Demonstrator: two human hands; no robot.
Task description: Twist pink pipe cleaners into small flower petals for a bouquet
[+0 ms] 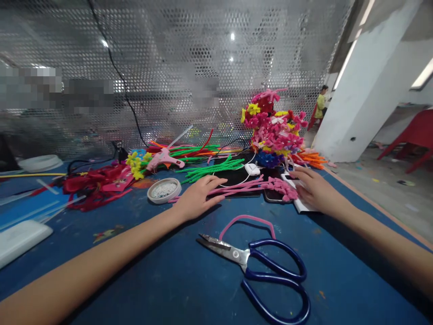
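My left hand rests low over a bundle of pink pipe cleaner stems, thumb and fingers apart on either side of them. The stems end at the right in curled pink flower heads, lying over a dark phone. With its fingers stretched out, my right hand is at a white flat object just beyond those heads. Its fingertips are partly hidden. In front lie blue-handled scissors, blades apart, beside a bent pink pipe cleaner.
Behind are green pipe cleaners, a pink glue gun, and a tall bunch of fuzzy flowers. A round dish of small white beads and red ribbon lie left. Perforated metal sheeting rises behind the blue table.
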